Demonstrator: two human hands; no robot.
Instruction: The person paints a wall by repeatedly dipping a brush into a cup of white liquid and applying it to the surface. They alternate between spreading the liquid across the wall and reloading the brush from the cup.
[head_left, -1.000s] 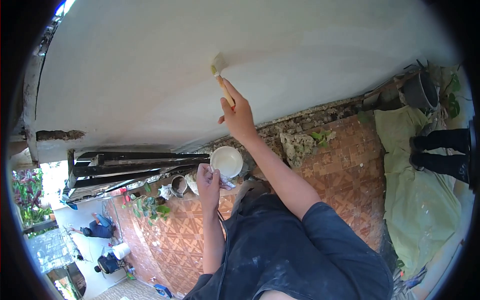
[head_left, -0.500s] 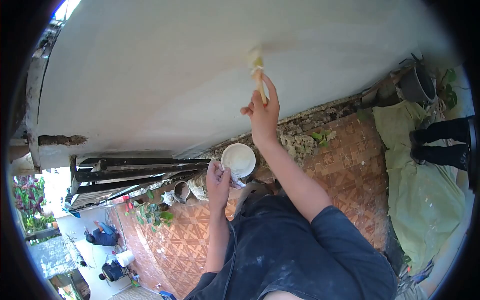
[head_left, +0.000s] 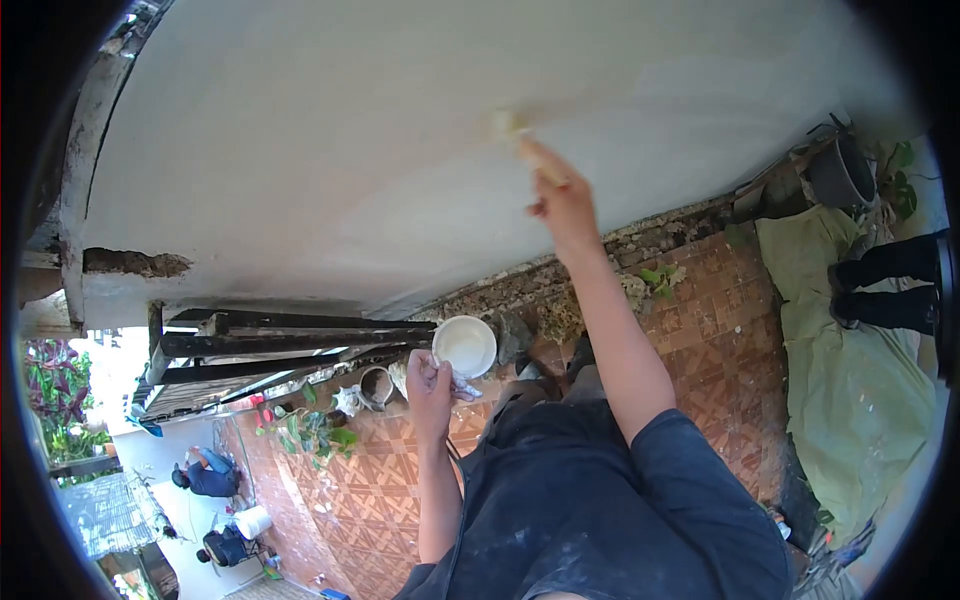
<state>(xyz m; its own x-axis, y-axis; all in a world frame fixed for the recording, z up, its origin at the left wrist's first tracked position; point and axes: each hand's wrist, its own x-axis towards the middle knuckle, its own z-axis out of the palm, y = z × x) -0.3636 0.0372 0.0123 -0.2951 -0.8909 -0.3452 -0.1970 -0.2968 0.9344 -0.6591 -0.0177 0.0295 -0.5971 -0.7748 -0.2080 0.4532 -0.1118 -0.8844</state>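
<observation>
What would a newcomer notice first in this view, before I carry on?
The big white wall fills the upper view, with the right hand pressing a paintbrush to it near top centre. Below, at centre, the left hand holds a white bowl. A green sheet covers the tiled floor at the right.

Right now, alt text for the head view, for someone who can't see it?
The right hand holds a paintbrush against a white wall. The left hand holds a white bowl lower down, over patterned floor tiles. Another person's legs stand at the right edge.
</observation>
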